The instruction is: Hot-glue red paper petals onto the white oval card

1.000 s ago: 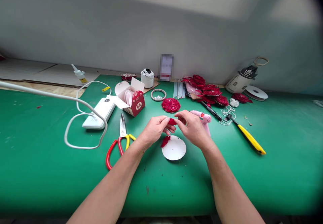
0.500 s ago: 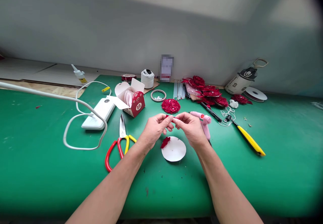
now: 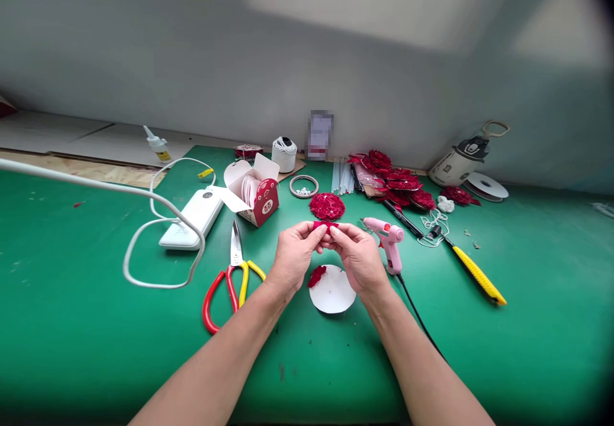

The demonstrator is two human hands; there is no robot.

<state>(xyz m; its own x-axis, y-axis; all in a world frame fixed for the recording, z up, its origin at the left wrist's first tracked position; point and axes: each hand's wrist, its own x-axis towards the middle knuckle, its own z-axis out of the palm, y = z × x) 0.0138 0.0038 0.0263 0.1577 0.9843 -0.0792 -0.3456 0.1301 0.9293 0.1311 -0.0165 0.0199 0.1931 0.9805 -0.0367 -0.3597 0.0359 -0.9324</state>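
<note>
Between my fingertips a small piece of red ribbon [image 3: 325,226] is stretched sideways. My left hand [image 3: 296,250] pinches its left end, and my right hand [image 3: 355,253] pinches the right end. Just below them on the table lies a white disc [image 3: 333,293], with a red ruffled petal [image 3: 317,276] at its upper left edge. Beyond my fingers sits a round red ruffled flower [image 3: 327,206]. A pink glue gun [image 3: 391,244] is to the right of my right hand, its black cord trailing toward me.
Red-and-yellow-handled scissors [image 3: 236,279] lie left of my left forearm. Farther left are a white power bank [image 3: 192,221] with a looping cable and an open red-and-white box [image 3: 265,202]. Several red flowers [image 3: 400,180] are heaped at the back right, near a yellow-handled cutter [image 3: 477,274].
The red ribbon now shows wider and flatter between my fingers. My right hand has shifted slightly left and down, showing more of the glue gun. The view has moved a little.
</note>
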